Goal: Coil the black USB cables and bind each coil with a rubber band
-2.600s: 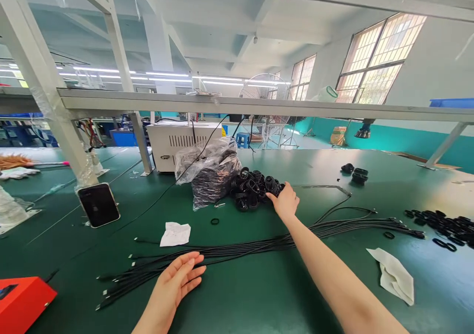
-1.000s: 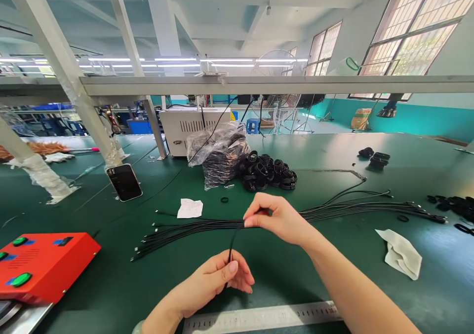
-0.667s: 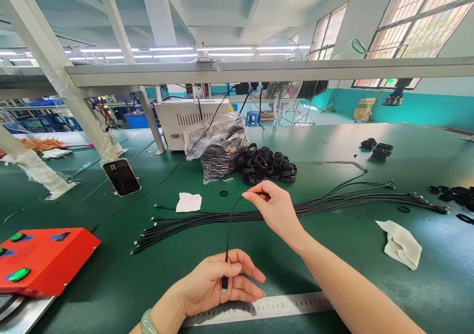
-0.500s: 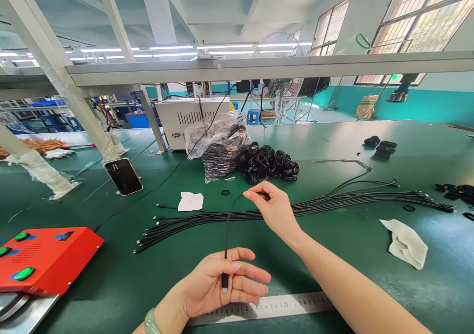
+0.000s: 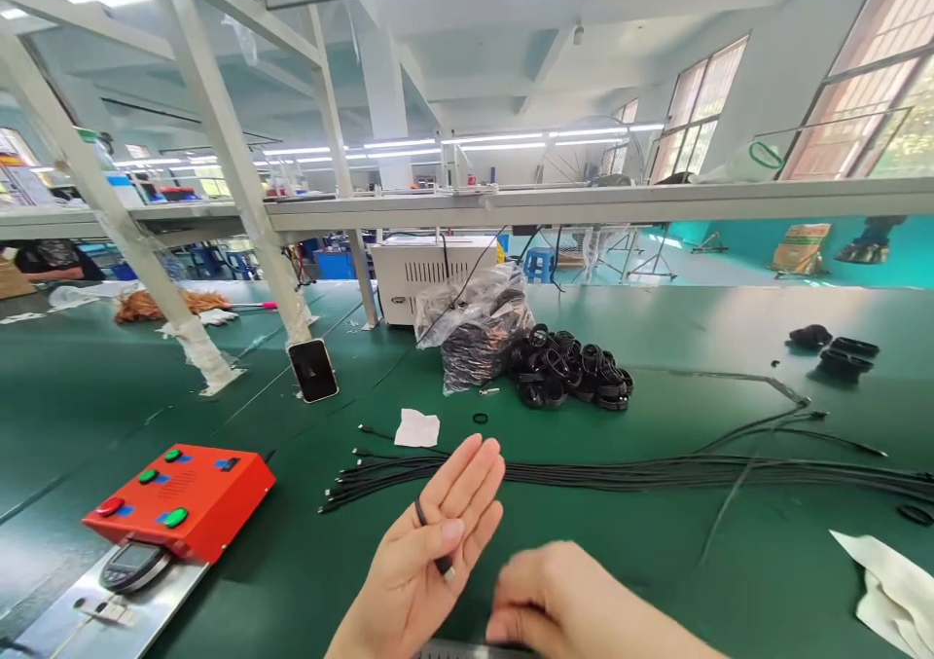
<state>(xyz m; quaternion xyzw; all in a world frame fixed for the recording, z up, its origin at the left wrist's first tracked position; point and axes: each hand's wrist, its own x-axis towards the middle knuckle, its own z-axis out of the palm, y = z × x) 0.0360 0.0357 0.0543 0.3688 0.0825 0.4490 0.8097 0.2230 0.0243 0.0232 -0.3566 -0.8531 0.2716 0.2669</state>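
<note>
Pinning a black cable (image 5: 444, 567) under the thumb of the left hand (image 5: 417, 581), with fingers extended. Curling the right hand (image 5: 547, 586) alongside, too blurred to tell any grip. Farther back, showing dark contents (image 5: 482, 349) through a clear plastic bag (image 5: 438, 313), beside black coils (image 5: 555, 372), on a green table (image 5: 284, 591), with a blue stool (image 5: 540, 266) and windows (image 5: 700, 104) beyond.

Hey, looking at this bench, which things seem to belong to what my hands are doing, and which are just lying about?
Likely in the job:
black cable, held in your left hand
cable bundle
heap of black coils, perhaps
ruler, near your blurred right hand

Apparently just lying about:
phone
white paper scrap
crumpled pale sheet
brown fluffy duster
</note>
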